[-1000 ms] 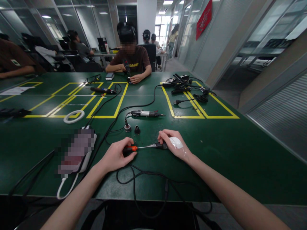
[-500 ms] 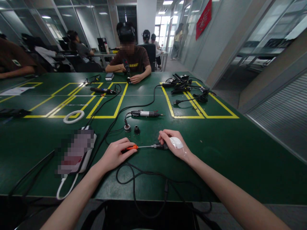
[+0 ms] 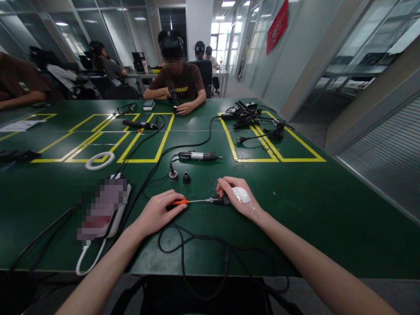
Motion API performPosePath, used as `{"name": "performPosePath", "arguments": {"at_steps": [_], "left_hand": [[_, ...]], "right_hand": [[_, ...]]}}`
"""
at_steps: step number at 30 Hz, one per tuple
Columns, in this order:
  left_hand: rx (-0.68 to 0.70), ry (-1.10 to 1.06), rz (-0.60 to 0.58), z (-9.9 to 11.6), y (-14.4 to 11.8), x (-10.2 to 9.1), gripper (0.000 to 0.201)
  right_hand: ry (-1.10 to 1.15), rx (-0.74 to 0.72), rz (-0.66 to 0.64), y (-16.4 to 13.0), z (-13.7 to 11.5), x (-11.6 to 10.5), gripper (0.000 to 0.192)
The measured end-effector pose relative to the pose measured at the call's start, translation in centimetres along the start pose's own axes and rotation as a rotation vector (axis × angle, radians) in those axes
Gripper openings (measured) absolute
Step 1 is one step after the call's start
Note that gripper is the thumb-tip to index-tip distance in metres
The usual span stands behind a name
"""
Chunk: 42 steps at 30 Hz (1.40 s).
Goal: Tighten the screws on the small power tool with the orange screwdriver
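Note:
My left hand point(image 3: 159, 211) is closed around the orange-and-black handle of a screwdriver point(image 3: 198, 201), which lies low over the green table. Its thin metal shaft points right and meets the metal end of a small black piece point(image 3: 219, 200). My right hand point(image 3: 241, 199), with a white patch taped on its back, has curled fingers around that black piece, whose far end is hidden. Beyond the hands lie a black-and-silver electric screwdriver point(image 3: 198, 156), a round metal-and-black part point(image 3: 173, 175) and a black conical cap point(image 3: 187, 178). Tiny bits lie near them.
A power cable point(image 3: 187, 236) loops near the table's front edge. At left are a blurred phone-like device point(image 3: 103, 208) and a white ring point(image 3: 99, 160). A pile of black tools point(image 3: 246, 116) lies back right. Across the table a co-worker point(image 3: 179, 83) handles a tool.
Both hands, the screwdriver and the black piece hold almost the same position. The whole view has shifted very slightly. A distant walking person has mostly passed from sight.

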<state>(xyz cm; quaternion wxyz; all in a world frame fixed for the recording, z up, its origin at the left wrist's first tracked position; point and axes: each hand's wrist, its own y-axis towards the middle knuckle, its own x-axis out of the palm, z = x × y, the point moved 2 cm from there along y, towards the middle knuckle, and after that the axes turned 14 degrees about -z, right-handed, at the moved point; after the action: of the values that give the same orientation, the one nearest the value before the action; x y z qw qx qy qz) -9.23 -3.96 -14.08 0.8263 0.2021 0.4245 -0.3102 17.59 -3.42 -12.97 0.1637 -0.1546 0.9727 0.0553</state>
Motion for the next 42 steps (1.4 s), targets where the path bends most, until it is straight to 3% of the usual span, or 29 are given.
{"name": "performPosePath", "arguments": {"at_steps": [14, 20, 22, 28, 42], "left_hand": [[-0.011, -0.005, 0.002, 0.0, 0.0, 0.0, 0.03], [-0.003, -0.001, 0.006, 0.1, 0.1, -0.1, 0.028], [-0.004, -0.001, 0.007, 0.0, 0.2, -0.1, 0.028], [-0.009, -0.002, 0.012, -0.2, 0.2, 0.1, 0.027], [-0.021, 0.034, 0.03, 0.1, 0.0, -0.6, 0.023]], "right_hand": [[0.476, -0.075, 0.081, 0.4, -0.2, -2.3, 0.051], [0.413, -0.058, 0.106, 0.6, 1.0, -4.4, 0.05], [0.367, -0.034, 0.075, 0.7, 1.7, -4.7, 0.052], [0.338, -0.013, -0.189, 1.0, 2.9, -3.6, 0.047], [0.367, 0.037, -0.316, 1.2, 2.5, -2.2, 0.051]]}}
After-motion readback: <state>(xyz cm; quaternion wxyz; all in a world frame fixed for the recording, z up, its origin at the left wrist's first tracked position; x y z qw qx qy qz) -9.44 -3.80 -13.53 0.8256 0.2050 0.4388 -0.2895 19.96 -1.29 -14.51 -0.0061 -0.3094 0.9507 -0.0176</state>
